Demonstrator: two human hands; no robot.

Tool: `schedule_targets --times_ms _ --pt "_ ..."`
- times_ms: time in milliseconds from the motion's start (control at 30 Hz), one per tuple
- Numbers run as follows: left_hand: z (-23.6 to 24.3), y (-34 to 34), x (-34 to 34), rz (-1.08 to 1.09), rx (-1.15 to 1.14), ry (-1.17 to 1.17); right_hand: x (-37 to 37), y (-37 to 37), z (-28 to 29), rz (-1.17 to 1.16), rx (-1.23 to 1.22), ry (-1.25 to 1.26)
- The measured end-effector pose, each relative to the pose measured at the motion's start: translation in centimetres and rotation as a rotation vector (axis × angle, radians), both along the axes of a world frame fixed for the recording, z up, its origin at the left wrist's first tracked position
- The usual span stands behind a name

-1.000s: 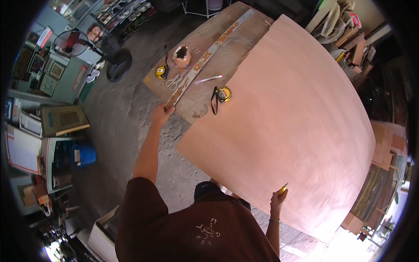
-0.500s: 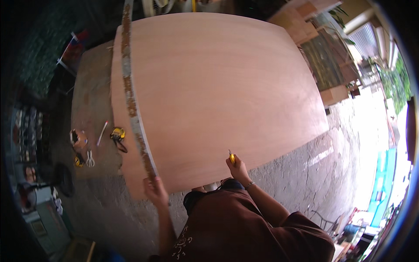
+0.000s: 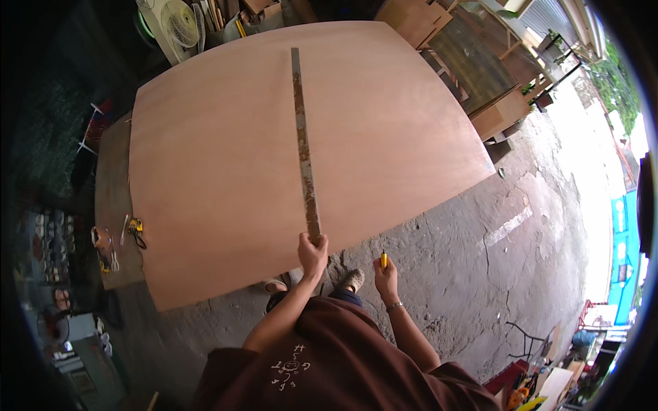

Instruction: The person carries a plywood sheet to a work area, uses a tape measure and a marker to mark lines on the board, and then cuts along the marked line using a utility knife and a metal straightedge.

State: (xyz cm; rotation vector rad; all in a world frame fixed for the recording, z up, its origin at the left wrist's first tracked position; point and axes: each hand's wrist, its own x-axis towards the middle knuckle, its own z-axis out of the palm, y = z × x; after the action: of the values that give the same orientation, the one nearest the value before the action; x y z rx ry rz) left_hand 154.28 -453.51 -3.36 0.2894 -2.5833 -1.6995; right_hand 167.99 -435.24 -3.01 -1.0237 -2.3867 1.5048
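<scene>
My left hand (image 3: 313, 255) grips the near end of a long, rust-spotted metal bar (image 3: 301, 137), which lies lengthwise over the middle of a large pale plywood sheet (image 3: 384, 130). My right hand (image 3: 385, 277) holds a yellow utility knife (image 3: 384, 259) upright, just beyond the sheet's front edge. At the left, on a worn darker board (image 3: 113, 171) under the plywood, sit a tape measure (image 3: 136, 228), a white-and-red pen (image 3: 124, 229), scissors (image 3: 114, 261) and a small brown container (image 3: 101, 238).
Wood offcuts (image 3: 257, 8) and a pale fan (image 3: 179, 20) stand behind the sheet. Wooden panels (image 3: 500, 120) lean at the back right. My shoes (image 3: 353, 279) stand on cracked concrete (image 3: 445, 288). Shoe racks (image 3: 51, 240) and assorted clutter line the left; more clutter is at the lower right.
My view has turned toward the plywood. The metal bar has moved from the worn board across to the sheet's middle, still in my left hand. My right hand still holds the knife.
</scene>
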Motion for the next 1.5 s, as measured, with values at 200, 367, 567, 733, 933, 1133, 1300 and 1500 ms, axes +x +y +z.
schedule_targets --times_ms 200,367,567,733,933,1133,1300,1500 --pt "-1.6 8.2 4.6 -0.457 -0.285 -0.215 4.9 10.7 -3.5 -0.041 -0.133 -0.055" --pt "-0.6 4.2 3.3 -0.259 -0.282 -0.09 4.8 14.1 -4.2 0.171 -0.014 -0.161" --pt "1.3 0.9 -0.7 -0.33 -0.486 0.234 4.9 15.3 -4.9 0.194 -0.159 -0.154" --pt "-0.1 4.2 -5.0 -0.438 -0.545 0.318 9.8 16.4 -4.5 0.122 -0.239 -0.245" --pt "-4.0 13.8 -20.7 -0.766 -0.688 0.295 7.9 14.7 -3.7 0.063 -0.33 -0.283" --pt "-6.1 16.5 -35.2 -0.85 -0.728 0.345 -0.2 14.2 -3.4 -0.115 -0.311 -0.223" --pt "-6.0 17.6 -42.6 -0.858 -0.728 0.422 -5.0 14.4 -4.2 -0.192 -0.372 -0.156" --pt "-6.4 18.1 -46.0 -0.837 -0.762 0.482 -6.6 15.6 -3.2 -0.002 -0.271 -0.309"
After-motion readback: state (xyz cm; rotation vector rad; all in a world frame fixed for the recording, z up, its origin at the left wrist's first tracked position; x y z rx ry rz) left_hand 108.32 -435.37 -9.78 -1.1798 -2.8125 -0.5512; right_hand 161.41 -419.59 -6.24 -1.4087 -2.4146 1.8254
